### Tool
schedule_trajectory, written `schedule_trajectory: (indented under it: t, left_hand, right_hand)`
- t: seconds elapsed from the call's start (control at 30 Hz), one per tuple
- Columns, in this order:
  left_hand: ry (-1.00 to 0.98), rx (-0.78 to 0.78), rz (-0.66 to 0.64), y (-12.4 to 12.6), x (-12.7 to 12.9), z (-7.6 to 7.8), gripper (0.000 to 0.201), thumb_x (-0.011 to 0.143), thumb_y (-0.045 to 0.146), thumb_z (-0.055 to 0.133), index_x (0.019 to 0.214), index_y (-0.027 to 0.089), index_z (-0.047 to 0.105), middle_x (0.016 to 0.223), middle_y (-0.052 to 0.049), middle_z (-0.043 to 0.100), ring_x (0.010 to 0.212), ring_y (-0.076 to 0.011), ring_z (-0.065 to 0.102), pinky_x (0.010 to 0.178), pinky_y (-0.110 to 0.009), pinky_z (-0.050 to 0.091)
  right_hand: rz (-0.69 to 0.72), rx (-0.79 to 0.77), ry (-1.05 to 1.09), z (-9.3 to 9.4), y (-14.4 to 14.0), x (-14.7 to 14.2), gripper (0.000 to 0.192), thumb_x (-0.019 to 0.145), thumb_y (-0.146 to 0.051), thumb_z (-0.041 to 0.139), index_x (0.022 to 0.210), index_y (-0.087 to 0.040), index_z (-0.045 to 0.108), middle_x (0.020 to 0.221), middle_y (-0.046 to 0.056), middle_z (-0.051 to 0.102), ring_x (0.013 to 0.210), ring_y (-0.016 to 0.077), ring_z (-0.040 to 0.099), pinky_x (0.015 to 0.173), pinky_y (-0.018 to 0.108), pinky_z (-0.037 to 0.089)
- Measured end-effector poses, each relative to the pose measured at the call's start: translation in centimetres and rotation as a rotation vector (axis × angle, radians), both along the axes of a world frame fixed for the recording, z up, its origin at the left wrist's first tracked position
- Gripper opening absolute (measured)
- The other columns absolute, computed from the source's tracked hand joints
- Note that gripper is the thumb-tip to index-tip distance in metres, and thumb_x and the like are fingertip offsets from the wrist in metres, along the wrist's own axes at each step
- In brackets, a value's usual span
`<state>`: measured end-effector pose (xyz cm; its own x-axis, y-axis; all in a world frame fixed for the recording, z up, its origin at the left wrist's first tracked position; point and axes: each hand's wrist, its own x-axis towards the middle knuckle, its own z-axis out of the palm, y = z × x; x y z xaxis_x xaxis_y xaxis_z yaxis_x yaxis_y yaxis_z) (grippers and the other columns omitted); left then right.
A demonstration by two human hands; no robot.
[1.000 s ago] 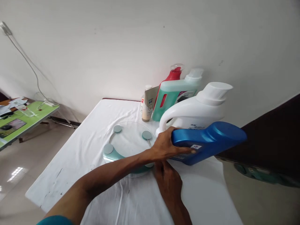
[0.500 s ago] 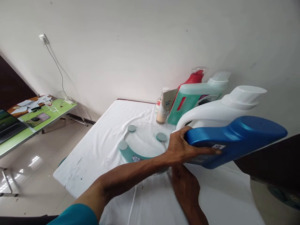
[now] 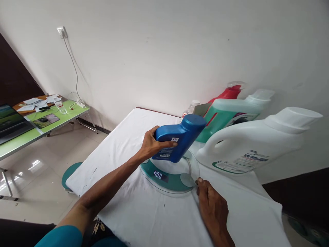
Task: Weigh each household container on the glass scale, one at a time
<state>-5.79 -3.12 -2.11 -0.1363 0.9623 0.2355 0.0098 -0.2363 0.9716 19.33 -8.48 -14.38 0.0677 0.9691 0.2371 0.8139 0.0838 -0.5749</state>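
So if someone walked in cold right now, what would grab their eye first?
Most likely the blue plastic bottle, gripped in the left hand and tilted just over the round glass scale at the middle of the white-covered table. The right hand rests flat on the cloth with its fingertips at the scale's near right rim. To the right, the big white handled jug stands out.

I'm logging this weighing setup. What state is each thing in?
Blue bottle: capped, tilted, held over the scale by left hand.
Scale: on, display lit.
Right hand: flat on cloth, fingertips at scale's rim.
White jug: capped.
Green jug: capped.
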Motion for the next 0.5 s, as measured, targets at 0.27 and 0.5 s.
schedule_trajectory:
  t: [0.27,0.5]
  left_hand:
    - [0.011,-0.031,-0.072,0.0,-1.2,-1.5,0.055,0.056,0.047,0.096,0.086,0.017,0.062,0.081,0.0,0.065,0.076,-0.0156,0.063,0.066,-0.026,0.05]
    - [0.089,0.03,-0.125,0.0,-2.1,-1.6,0.053,0.065,0.048,0.092,0.099,0.016,0.068,0.093,-0.005,0.072,0.086,-0.0196,0.067,0.074,-0.029,0.052]
  right_hand:
    - [-0.001,-0.128,0.091,0.5,0.0,0.2,0.073,0.097,-0.079,0.019,0.081,-0.025,0.066,0.069,0.011,0.071,0.063,0.027,0.065,0.062,0.037,0.046]
    - [-0.012,-0.13,0.098,1.0,-0.3,-0.2,0.067,0.097,-0.075,0.022,0.082,-0.025,0.064,0.071,0.01,0.07,0.066,0.0275,0.064,0.066,0.039,0.046]
